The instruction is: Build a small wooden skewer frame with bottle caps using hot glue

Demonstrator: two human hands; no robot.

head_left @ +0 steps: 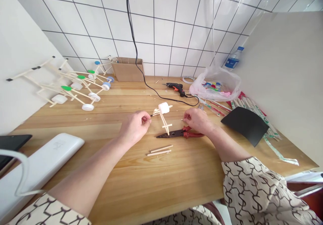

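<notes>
My left hand [136, 125] is closed in a pinch at the dark tip of a small wooden stick frame. This stick frame [165, 122] carries a white bottle cap [164, 107] at its top. My right hand [198, 120] is pinched shut beside the pliers' handles, and the pale end of a small wooden stick [182, 119] pokes out from its fingertips. Red-handled long-nose pliers [176, 133] lie on the table, jaws pointing left, by the frame's lower end. Two loose wooden sticks [159, 152] rest in front of the pliers.
Stick models with white caps [87, 107] stand at the left. Behind are a cardboard box [128, 70], a black glue gun [176, 87] with a cord, and a plastic bag [217, 85] of caps. A black sheet [244, 124] covers stick bundles; a white power bank [57, 161] lies front left.
</notes>
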